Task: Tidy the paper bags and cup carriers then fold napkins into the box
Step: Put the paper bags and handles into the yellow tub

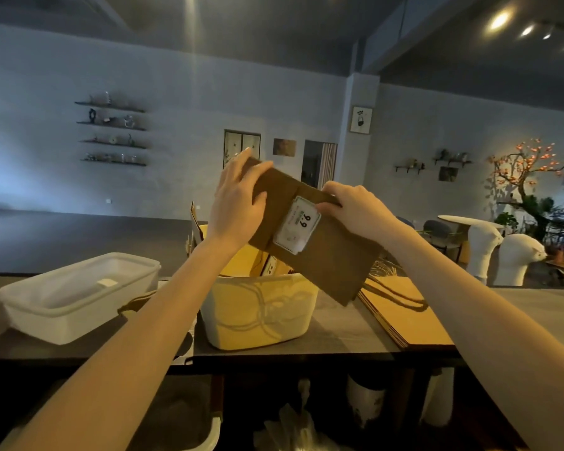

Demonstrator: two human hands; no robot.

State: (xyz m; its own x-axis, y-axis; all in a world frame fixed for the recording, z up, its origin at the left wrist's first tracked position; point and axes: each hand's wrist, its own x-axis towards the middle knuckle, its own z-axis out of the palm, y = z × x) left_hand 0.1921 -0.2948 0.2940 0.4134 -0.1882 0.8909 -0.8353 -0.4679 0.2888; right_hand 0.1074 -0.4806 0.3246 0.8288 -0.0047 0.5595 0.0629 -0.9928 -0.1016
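Observation:
I hold a flat folded brown paper bag (329, 252) with a white sticker tilted in the air above a translucent bin (261, 317). My left hand (238, 203) grips the bag's upper left end, thumb in front. My right hand (355, 209) pinches its top edge beside the sticker. The bin holds more upright brown bags (241, 262). A stack of flat paper bags with rope handles (404, 307) lies on the counter to the right.
A lidded clear plastic box (79, 294) sits on the dark counter (345, 336) at the left. Below the counter's front edge are shelves with white containers (368, 398) and plastic wrap. White chairs (508, 255) stand behind the counter at the right.

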